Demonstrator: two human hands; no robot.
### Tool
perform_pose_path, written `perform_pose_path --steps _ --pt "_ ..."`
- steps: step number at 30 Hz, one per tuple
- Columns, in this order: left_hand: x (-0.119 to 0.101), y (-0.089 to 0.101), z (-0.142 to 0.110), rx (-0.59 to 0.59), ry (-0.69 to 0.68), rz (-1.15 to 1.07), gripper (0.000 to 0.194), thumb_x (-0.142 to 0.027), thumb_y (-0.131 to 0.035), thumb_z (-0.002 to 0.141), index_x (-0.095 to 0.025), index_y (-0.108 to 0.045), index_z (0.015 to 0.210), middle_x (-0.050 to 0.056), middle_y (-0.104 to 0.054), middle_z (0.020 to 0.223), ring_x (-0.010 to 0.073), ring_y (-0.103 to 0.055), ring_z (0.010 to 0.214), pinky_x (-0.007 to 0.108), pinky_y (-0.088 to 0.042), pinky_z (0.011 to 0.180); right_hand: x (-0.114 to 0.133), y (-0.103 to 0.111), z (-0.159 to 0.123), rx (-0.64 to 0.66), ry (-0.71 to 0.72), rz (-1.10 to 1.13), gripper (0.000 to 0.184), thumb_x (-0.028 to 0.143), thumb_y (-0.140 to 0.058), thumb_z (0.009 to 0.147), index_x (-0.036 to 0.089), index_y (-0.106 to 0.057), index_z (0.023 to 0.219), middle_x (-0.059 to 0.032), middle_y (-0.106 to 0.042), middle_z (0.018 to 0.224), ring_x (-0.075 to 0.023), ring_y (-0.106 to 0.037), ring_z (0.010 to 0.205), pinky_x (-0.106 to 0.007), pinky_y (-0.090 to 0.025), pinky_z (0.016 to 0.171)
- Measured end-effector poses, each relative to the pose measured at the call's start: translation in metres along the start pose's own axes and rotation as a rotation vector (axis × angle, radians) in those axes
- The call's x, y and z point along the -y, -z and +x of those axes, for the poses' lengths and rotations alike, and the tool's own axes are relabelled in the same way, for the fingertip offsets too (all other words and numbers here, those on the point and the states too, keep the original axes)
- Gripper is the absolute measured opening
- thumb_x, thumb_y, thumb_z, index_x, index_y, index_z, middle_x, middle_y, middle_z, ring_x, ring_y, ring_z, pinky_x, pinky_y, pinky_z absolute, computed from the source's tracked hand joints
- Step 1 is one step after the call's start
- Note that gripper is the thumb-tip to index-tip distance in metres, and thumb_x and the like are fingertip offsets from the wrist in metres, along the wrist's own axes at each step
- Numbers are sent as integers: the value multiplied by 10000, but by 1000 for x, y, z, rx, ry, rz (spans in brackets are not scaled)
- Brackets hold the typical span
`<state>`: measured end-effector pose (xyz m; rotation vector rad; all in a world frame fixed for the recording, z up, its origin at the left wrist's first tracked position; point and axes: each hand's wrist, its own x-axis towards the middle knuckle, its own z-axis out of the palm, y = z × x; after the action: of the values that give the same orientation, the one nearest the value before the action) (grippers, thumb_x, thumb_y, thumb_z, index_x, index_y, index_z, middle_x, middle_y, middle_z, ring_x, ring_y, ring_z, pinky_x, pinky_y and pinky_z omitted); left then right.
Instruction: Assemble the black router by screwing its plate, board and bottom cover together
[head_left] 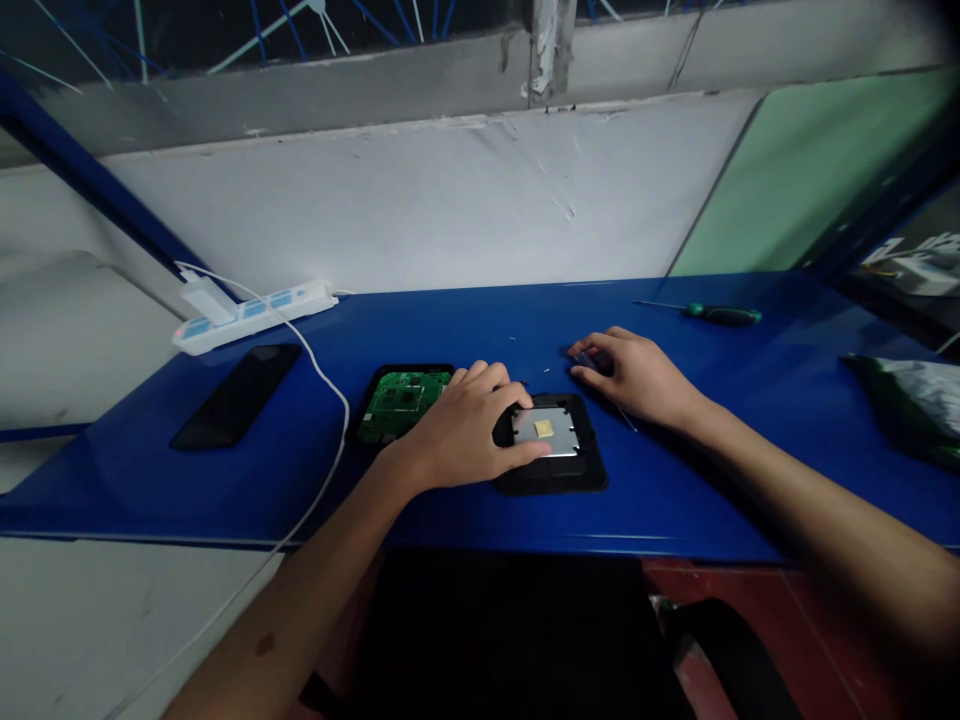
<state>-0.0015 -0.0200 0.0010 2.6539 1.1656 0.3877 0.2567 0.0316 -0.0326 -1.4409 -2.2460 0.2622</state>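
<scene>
My left hand (472,425) grips a silver metal plate (566,432) with a small yellow square pad (544,428) on it, thumb at the near edge and index finger at the far edge. The plate lies in a black plastic cover (596,465) flat on the table. Just left, partly behind my hand, is a green circuit board (405,392) in a black case. My right hand (630,370) rests on the table to the right, fingers closed around a screwdriver's dark handle (600,362); a thin shaft (626,418) shows below the palm.
A green-and-black screwdriver (724,315) lies at the back right. On the left are a black phone (236,397), a white power strip (255,315) and a white cable (330,385). Tiny screws (546,371) lie mid-table. A green-and-silver bag (911,405) sits at the right edge.
</scene>
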Motion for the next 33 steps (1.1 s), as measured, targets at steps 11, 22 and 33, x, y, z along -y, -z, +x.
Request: perform_pose_path --steps 11,22,33 --pt "1 0 -18 -15 -31 60 672 -695 -695 775 -202 -600 1221 101 -583 1265 309 -517 1138 485 -386 1002 22 32 16 -394 -53 371 445 359 -636 889 268 -555 1317 -57 -679 991 -217 -699 732 -445 -591 727" --pt "4 -6 -39 -44 -102 65 859 -769 -679 733 -192 -543 1355 126 -552 1367 333 -508 1227 514 -329 1105 43 3 4 -508 34 499 399 367 -637 908 289 -507 1277 -57 -623 1058 -229 -697 895 -443 -603 826" --pt "4 -10 -41 -80 -96 29 812 -748 -696 733 -199 -559 1315 135 -554 1392 335 -523 1224 522 -356 1090 46 4 2 -419 -38 460 421 418 -609 915 292 -489 1299 -85 -628 1095 -271 -696 968 -473 -586 876"
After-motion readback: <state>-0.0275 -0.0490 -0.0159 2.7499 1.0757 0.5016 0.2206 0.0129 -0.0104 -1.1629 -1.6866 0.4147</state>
